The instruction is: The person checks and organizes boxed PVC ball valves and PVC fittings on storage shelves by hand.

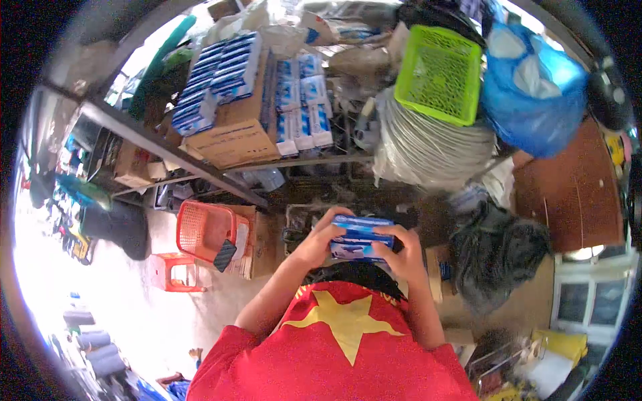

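Note:
Two or so small blue-and-white cartons (363, 235) are held together in front of my chest, long sides against each other. My left hand (322, 239) is closed around their left end, its fingers along the far edge. At the right end my right hand (402, 252) grips the same cartons, with fingers on the top and the thumb near the front. The print on them is too small to read. Ahead on the shelf, similar blue-and-white cartons (304, 100) stand in stacks, and more cartons (224, 70) lie on a brown cardboard box (231, 142).
A green plastic basket (439, 73) rests on a coil of pale cable or hose (428, 144), beside a blue plastic bag (531, 93). An orange basket (200, 230) sits left near a red stool (167, 271). A black bag (498, 247) lies right. A metal shelf post (150, 137) slants across.

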Tool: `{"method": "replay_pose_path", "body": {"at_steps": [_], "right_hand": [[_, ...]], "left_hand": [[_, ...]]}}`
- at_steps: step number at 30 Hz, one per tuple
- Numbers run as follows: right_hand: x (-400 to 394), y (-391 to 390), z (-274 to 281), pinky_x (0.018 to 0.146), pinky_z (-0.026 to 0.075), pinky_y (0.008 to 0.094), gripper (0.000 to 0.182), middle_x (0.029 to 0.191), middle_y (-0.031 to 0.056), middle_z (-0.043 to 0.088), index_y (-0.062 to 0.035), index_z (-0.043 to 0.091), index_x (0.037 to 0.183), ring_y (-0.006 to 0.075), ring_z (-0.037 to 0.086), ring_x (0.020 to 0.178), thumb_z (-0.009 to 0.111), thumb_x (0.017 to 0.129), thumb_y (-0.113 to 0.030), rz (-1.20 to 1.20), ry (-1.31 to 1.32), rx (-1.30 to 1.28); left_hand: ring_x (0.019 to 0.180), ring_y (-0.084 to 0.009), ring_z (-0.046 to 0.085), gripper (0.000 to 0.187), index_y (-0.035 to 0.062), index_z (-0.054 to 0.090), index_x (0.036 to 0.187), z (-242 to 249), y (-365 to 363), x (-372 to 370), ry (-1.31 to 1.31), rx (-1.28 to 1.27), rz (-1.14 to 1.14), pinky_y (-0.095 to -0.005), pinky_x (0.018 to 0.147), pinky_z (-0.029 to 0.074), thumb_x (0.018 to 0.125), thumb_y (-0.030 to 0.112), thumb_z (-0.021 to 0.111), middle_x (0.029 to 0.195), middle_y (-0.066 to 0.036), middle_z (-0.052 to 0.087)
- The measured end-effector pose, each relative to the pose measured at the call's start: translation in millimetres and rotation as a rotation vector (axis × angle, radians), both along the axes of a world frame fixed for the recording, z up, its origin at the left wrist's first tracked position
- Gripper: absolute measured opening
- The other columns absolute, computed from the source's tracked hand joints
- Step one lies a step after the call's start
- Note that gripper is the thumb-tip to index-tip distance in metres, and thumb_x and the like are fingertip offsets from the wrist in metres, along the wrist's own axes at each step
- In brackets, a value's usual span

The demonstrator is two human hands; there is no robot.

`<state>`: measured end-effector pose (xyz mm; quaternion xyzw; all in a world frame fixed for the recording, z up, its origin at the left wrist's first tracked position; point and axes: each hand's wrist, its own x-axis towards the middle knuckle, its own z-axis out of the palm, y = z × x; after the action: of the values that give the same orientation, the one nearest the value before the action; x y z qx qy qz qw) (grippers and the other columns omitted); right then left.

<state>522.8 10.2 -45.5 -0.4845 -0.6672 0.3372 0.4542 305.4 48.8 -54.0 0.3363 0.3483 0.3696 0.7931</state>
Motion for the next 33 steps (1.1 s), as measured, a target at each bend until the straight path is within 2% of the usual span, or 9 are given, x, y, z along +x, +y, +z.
{"method": "replay_pose_path", "body": {"at_steps": [1,4,5,8,9,17,24,30,33], "right_hand": [[-1,1,-9,0.075,0.045,0.0298,0.028,0.094,0.0086,0.069,-0.0067,0.068,0.101,0.0188,0.063,0.080,0.076,0.079,-0.021,-0.007,0.109,-0.050],[-9,3,-11,0.077,0.047,0.0275,0.026,0.095,0.0070,0.066,-0.0031,0.066,0.102,0.0127,0.060,0.085,0.073,0.082,-0.017,-0.052,0.243,-0.096],[-13,4,-11,0.077,0.046,0.0275,0.026,0.096,0.0067,0.066,-0.0027,0.066,0.103,0.0123,0.059,0.086,0.073,0.082,-0.017,-0.061,0.257,-0.107],[-17,9,-10,0.078,0.046,0.0270,0.034,0.100,0.0052,0.064,-0.0034,0.062,0.109,0.0128,0.057,0.089,0.074,0.081,-0.019,-0.005,0.215,-0.176],[-22,12,-4,0.078,0.046,0.0267,0.036,0.100,0.0051,0.064,-0.0036,0.061,0.110,0.0130,0.057,0.089,0.075,0.081,-0.020,0.020,0.186,-0.193],[-87,60,14,0.087,0.049,0.0372,0.060,0.106,0.0156,0.064,0.0014,0.058,0.118,0.0202,0.060,0.102,0.079,0.077,-0.037,0.251,0.032,-0.405],[-184,117,1,0.091,0.046,0.0438,0.066,0.111,0.0152,0.065,0.0015,0.058,0.121,0.0254,0.061,0.103,0.077,0.078,-0.045,0.153,0.129,-0.273],[-237,202,31,0.088,0.045,0.0442,0.069,0.109,0.0136,0.065,0.0014,0.056,0.122,0.0241,0.060,0.101,0.070,0.081,-0.053,0.025,0.129,-0.101],[-259,262,46,0.094,0.045,0.0452,0.074,0.120,0.0208,0.061,0.0034,0.050,0.130,0.0327,0.058,0.111,0.068,0.084,-0.051,-0.022,-0.126,0.072]], "left_hand": [[0.099,-0.0208,0.058,0.045,0.0070,0.047,0.125,2,1,-5,0.027,-0.029,-0.051,-0.0344,0.088,0.049,0.084,0.022,0.060,0.109,-0.009,0.056],[0.102,-0.0208,0.056,0.055,0.0069,0.041,0.133,28,2,-11,0.282,0.383,-0.091,-0.0345,0.090,0.046,0.086,0.019,0.067,0.110,-0.008,0.056],[0.105,-0.0231,0.055,0.056,0.0056,0.047,0.131,23,6,-11,0.440,0.760,0.045,-0.0349,0.091,0.044,0.082,0.013,0.073,0.112,-0.009,0.057],[0.108,-0.0253,0.055,0.042,0.0031,0.059,0.119,11,20,-31,0.517,0.964,-0.057,-0.0359,0.093,0.043,0.080,0.012,0.074,0.113,-0.012,0.059],[0.108,-0.0271,0.055,0.030,0.0040,0.066,0.107,21,19,-36,0.510,0.877,-0.030,-0.0372,0.092,0.043,0.079,0.012,0.075,0.113,-0.014,0.059],[0.115,-0.0270,0.054,0.036,0.0089,0.064,0.116,24,40,-126,0.515,0.885,0.075,-0.0383,0.096,0.044,0.081,0.012,0.073,0.124,-0.014,0.054],[0.115,-0.0223,0.054,0.052,0.0060,0.043,0.137,4,46,-231,0.573,0.580,0.473,-0.0340,0.092,0.046,0.090,0.012,0.064,0.122,-0.014,0.055],[0.101,-0.0126,0.057,0.034,0.0025,0.049,0.125,-20,40,-320,0.566,0.415,0.520,-0.0270,0.085,0.047,0.093,0.007,0.057,0.114,-0.008,0.059],[0.102,-0.0122,0.057,0.032,0.0027,0.050,0.124,-36,38,-347,0.548,0.356,0.495,-0.0264,0.084,0.046,0.093,0.007,0.057,0.112,-0.007,0.061]]}}
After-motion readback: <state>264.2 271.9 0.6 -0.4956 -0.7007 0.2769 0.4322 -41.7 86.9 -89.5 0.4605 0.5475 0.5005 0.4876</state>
